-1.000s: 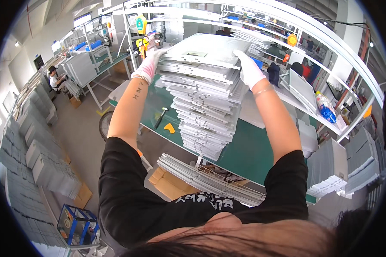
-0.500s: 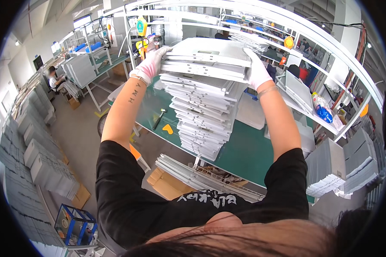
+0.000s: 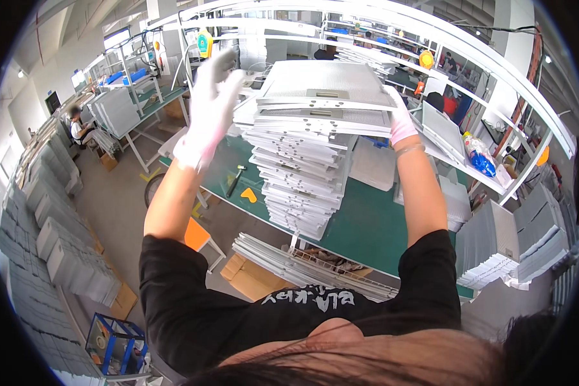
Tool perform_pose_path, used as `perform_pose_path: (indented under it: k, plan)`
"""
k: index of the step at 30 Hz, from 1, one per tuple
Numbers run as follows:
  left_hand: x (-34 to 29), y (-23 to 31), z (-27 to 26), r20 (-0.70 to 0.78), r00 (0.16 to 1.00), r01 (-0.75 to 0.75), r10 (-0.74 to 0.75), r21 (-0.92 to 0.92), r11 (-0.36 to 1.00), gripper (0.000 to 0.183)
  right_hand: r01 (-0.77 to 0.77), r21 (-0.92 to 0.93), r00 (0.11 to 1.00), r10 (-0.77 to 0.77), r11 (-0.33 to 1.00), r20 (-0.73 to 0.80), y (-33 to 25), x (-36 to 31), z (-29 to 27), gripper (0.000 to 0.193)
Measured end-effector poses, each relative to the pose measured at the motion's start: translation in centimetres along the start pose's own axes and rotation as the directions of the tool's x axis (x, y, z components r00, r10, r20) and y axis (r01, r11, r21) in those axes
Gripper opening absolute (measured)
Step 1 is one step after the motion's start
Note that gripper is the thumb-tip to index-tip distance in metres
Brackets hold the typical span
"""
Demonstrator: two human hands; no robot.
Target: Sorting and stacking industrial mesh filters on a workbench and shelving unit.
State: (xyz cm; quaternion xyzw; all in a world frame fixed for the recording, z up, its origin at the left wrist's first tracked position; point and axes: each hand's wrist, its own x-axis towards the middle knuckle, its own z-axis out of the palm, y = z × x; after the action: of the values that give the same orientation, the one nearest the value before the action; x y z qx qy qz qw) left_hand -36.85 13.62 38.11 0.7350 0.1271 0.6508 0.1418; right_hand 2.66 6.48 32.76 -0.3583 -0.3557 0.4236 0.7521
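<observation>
A tall stack of white perforated metal panels [image 3: 296,164] stands on the green-topped table, its layers unevenly stacked. The upper panels [image 3: 321,80] have mesh faces, slot-shaped handle plates and small holes along the near edge. My left hand [image 3: 212,96], in a white and pink glove, is raised to the left of the stack, fingers spread and holding nothing. At the right edge of the top panels, my gloved right hand [image 3: 400,117] grips the side, its fingers partly hidden. A hammer [image 3: 236,181] and an orange heart-like piece [image 3: 249,195] lie left of the stack.
The green table [image 3: 373,219] has a clear plastic bin [image 3: 372,164] right of the stack. More panels [image 3: 283,257] lie on a rack below. A white frame [image 3: 495,103] arches overhead. Panel stacks [image 3: 77,257] line the left side; an orange-topped stool [image 3: 197,235] is near the table. A person [image 3: 80,128] sits far left.
My left hand has let go of the top panels and lifted away to the left, fingers spreading. The upper panels have shifted slightly right and down, with my right hand still at their edge.
</observation>
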Motion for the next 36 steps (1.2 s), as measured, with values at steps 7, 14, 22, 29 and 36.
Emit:
perform_pose_path:
  k: [7,14,22,29,36]
  plan:
    - [-10.3,18.5,-8.8,-0.674,0.526,-0.850,0.518,-0.390,0.355,0.021,-0.007,-0.028,1.000,0.007,1.000,-0.005,-0.3,-0.9,1.0,0.049]
    - [-11.4,20.4,-10.7,-0.363,0.600,-0.784,0.713,-0.443,0.435,0.022,0.079,-0.145,0.996,-0.082,0.986,-0.015,-0.7,-1.7,1.4,0.049]
    - [-12.6,21.1,-11.9,-0.399,0.559,-0.829,0.727,-0.251,0.500,0.014,0.147,-0.238,0.989,-0.141,0.960,0.041,-0.1,-1.6,2.1,0.042]
    - [-11.9,18.4,-11.9,0.357,0.576,-0.735,0.735,-0.167,0.657,0.009,0.356,-0.230,0.931,-0.365,0.906,0.001,2.3,-0.7,0.2,0.031]
    - [-20.2,3.5,-4.6,0.996,-0.055,-0.829,0.067,-0.083,0.552,0.004,0.329,-0.162,0.943,-0.334,0.930,-0.004,1.4,0.0,-2.6,0.031]
